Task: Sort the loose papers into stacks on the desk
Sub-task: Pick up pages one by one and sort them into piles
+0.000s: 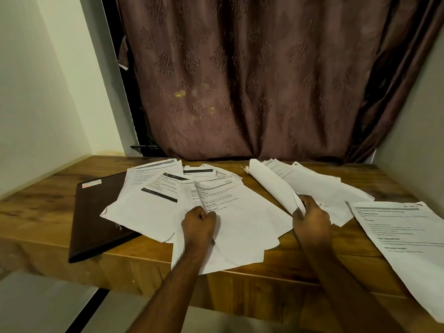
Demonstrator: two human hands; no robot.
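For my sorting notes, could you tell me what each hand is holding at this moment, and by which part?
The left hand grips a printed sheet of the middle pile at its near edge. The right hand pinches a curled blank sheet by its near end.

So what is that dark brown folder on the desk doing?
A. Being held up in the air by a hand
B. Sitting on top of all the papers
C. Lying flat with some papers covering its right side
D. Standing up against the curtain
C: the dark brown folder lies flat on the wooden desk, and the spread of loose papers overlaps its right side; neither hand touches it.
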